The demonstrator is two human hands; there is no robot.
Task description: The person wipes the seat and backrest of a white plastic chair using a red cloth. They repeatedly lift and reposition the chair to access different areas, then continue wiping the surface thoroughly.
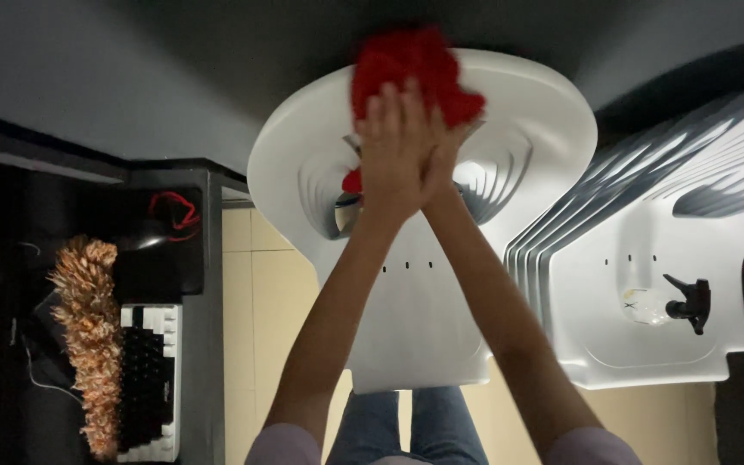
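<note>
On moulded white chair [527, 129], fluffy red cloth [411, 65]

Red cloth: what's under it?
The red cloth lies on the top edge of a white plastic chair back. Both hands press over the cloth's lower part, so the chair surface beneath is hidden.

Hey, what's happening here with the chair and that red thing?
A person is pressing both hands, the left hand and the right hand, together on a red cloth against the backrest of a white plastic chair. To the right is a stack of similar white chairs, with a spray bottle lying on the top seat. On the left, a dark desk carries a fluffy orange duster and a black and white keyboard.
</note>
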